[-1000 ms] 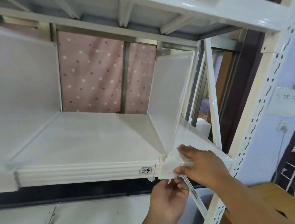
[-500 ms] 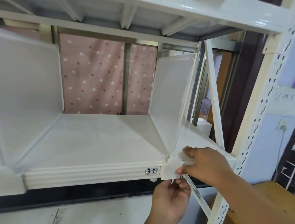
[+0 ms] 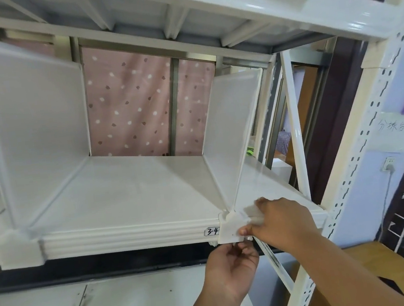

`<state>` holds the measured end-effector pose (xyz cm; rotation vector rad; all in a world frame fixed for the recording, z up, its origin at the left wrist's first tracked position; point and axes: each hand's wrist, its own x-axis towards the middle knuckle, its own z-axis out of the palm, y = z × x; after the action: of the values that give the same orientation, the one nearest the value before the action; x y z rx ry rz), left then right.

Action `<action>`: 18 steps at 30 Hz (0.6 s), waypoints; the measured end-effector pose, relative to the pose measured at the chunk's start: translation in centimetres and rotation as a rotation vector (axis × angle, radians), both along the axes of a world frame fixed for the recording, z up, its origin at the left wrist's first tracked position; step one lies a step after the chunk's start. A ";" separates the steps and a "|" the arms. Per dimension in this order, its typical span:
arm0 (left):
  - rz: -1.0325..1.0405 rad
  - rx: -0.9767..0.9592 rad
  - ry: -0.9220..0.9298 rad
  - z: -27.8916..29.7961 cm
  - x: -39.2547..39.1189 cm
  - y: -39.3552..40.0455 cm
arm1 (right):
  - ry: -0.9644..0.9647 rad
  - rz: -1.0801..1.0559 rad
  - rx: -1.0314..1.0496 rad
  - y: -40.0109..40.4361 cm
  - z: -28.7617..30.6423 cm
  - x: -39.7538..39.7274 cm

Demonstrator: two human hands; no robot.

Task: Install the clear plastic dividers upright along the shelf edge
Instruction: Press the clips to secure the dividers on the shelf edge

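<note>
White metal rack, shelf tier tagged "3-4" (image 3: pixel 212 231) on its ribbed front lip. Two frosted clear plastic dividers stand upright on the white shelf board (image 3: pixel 124 195): left divider (image 3: pixel 37 127) seated in its white plastic foot clip (image 3: pixel 20 250) on the shelf edge; right divider (image 3: pixel 234 133) meets the edge at a second white clip (image 3: pixel 230 229), which both hands are working. Right hand (image 3: pixel 283 221) lies over the clip's right side, thumb pressed to its front face, fingers curled over a pale translucent piece on top of the edge. Left hand (image 3: pixel 231 267) comes up from below, fingers curled and pinching at the clip's lower lip. Judgement: this is the seating step for the right divider, left one looks done. Risks: if the clip bites the lip on one side only, the panel would lean or spring out once released; uneven pressure from the two hands could slide the clip along the edge and cover the tag; a tall thin panel held only at its foot may twist. Hard to make out: what the translucent piece under the right hand is, whether the clip's underside has hooked, and whether the divider's rear end is anchored. Far left of the shelf is cut off.
</note>
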<state>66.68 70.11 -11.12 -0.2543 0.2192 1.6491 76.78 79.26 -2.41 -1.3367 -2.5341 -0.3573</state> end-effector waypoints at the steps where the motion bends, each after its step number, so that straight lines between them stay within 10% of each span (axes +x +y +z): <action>1: 0.000 -0.002 -0.005 0.0 -0.1 -0.1 | -0.003 -0.007 0.000 -0.2 0.1 -0.1; 18: -0.028 0.007 0.012 0.3 -1.4 -1.4 | 0.005 -0.022 0.024 -1.7 0.3 -1.1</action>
<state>65.23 68.68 -10.83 -0.2355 0.2250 1.6237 75.71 77.52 -2.11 -1.3558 -2.5050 -0.3879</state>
